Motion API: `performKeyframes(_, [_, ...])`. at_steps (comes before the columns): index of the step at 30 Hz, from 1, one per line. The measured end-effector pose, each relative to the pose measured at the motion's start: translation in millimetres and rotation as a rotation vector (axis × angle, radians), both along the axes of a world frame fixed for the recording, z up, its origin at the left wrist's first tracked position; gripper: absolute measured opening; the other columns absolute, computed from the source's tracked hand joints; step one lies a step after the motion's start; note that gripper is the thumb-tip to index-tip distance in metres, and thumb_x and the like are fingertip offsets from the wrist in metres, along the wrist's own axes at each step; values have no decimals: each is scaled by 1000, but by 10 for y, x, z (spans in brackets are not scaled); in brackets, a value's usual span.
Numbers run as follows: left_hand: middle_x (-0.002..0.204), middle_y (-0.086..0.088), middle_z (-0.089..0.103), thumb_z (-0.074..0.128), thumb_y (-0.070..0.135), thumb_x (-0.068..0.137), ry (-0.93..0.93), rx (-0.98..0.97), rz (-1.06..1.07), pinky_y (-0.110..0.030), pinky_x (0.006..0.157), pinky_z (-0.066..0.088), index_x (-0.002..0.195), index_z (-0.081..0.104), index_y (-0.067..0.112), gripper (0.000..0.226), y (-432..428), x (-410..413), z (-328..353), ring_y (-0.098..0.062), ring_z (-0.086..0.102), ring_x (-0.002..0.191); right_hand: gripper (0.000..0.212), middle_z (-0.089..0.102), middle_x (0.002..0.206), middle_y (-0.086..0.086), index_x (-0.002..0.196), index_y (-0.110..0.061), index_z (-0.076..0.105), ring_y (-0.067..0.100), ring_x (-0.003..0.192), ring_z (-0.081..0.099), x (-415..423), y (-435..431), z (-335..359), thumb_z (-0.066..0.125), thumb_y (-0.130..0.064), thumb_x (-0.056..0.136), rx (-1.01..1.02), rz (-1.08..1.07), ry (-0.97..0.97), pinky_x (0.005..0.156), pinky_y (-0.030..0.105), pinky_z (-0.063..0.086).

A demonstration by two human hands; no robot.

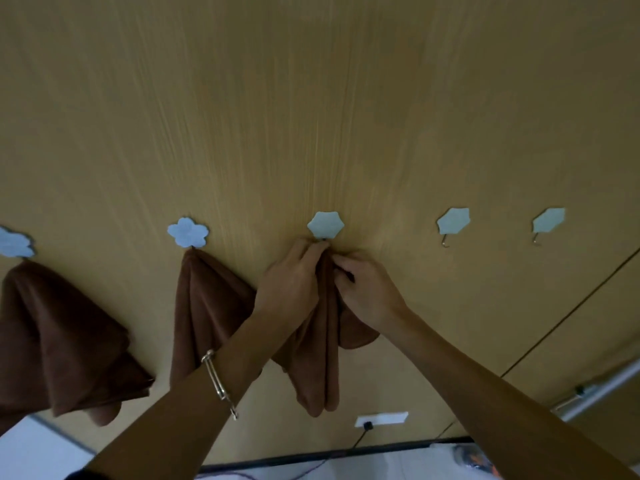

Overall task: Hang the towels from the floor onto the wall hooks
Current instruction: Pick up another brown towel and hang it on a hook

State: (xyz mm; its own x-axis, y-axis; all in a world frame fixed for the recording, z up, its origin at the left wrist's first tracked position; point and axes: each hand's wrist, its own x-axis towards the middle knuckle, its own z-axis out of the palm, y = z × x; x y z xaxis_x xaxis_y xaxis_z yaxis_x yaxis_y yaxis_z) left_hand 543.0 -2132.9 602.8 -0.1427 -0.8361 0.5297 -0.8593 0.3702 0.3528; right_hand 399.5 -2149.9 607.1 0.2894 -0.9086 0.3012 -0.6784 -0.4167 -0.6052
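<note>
At the middle hook [325, 226], the left hand [289, 285] and right hand [367, 289] both pinch the brown towel [320, 341] bunched just beneath it. To seat it well, I'd keep the gathered fold narrow and slip it fully over the hook's tip before letting go.

It looked like a domestic room, a home or dormitory rather than a workplace. A wood-grain wall panel [311, 98] carried a row of stick-on hooks with pale blue plates, the middle hook [325, 224] among them. Left of it, brown towels [207, 306] hung from flower-shaped hooks [188, 232]. Right of it were two bare hooks [453, 221]. Below it sat a white wall socket [381, 419] with a black plug [367, 425], above a dark skirting strip [311, 455] and a pale floor [34, 452].
</note>
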Motion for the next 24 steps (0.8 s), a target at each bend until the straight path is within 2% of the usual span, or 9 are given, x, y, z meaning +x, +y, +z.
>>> performKeyframes(3, [127, -3, 56, 38, 15, 87, 24, 71, 17, -37, 80, 49, 133, 51, 16, 48, 59, -48, 46, -25, 59, 105, 28, 61, 105, 5, 116, -14, 65, 15, 100, 56, -9, 0, 22, 45, -14, 96, 54, 55, -34, 86, 29, 44])
performKeyframes(6, [132, -4, 53, 46, 7, 86, -10, 141, 75, -41, 87, 48, 136, 47, 18, 51, 58, -159, 173, -28, 56, 109, 31, 61, 104, 7, 121, -17, 62, 17, 98, 57, -56, 4, -11, 45, -13, 95, 98, 131, -45, 84, 31, 46])
performKeyframes(8, [131, -4, 53, 47, 8, 86, -21, 162, 132, -38, 85, 48, 136, 46, 17, 50, 60, -258, 212, -29, 56, 107, 42, 62, 112, 5, 134, -26, 51, 19, 100, 59, -113, 39, -69, 45, -16, 94, 135, 179, -37, 85, 34, 49])
performKeyframes(10, [131, -5, 51, 46, 10, 86, -47, 180, 190, -36, 84, 47, 138, 42, 16, 52, 96, -356, 186, -28, 55, 107, 57, 59, 127, 0, 147, -35, 28, 17, 107, 59, -181, 102, -143, 44, -18, 95, 180, 232, -39, 90, 33, 50])
performKeyframes(13, [136, -6, 43, 47, 13, 84, -25, 256, 228, -42, 87, 47, 148, 20, 17, 70, 192, -453, 27, -26, 50, 110, 68, 48, 141, 0, 151, -40, 8, 19, 117, 54, -283, 172, -239, 45, -22, 97, 228, 282, -47, 99, 33, 45])
performKeyframes(17, [147, -10, 27, 49, 14, 81, 30, 324, 209, -45, 99, 43, 145, -16, 30, 93, 349, -497, -242, -29, 40, 126, 78, 45, 144, 5, 150, -39, -8, 23, 109, 58, -345, 201, -349, 46, -22, 97, 279, 345, -24, 94, 39, 49])
performKeyframes(20, [153, -19, 16, 40, 29, 79, -43, 348, 236, -45, 111, 32, 144, -11, 30, 83, 492, -499, -444, -32, 19, 142, 84, 50, 134, 10, 149, -34, -15, 23, 83, 61, -354, 257, -483, 48, -22, 96, 304, 354, 9, 73, 32, 50])
performKeyframes(21, [154, -21, 14, 39, 32, 80, -67, 391, 272, -44, 113, 28, 146, -6, 29, 80, 559, -504, -502, -32, 15, 144, 83, 49, 132, 9, 150, -29, -14, 23, 82, 60, -356, 297, -536, 48, -24, 96, 311, 358, 38, 71, 30, 48])
performKeyframes(24, [151, -22, 21, 43, 30, 88, -191, 520, 317, -46, 112, 28, 150, 17, 24, 67, 821, -554, -667, -39, 20, 140, 81, 38, 142, 7, 151, -20, -10, 29, 121, 50, -371, 427, -728, 48, -26, 95, 411, 361, 57, 98, 37, 44])
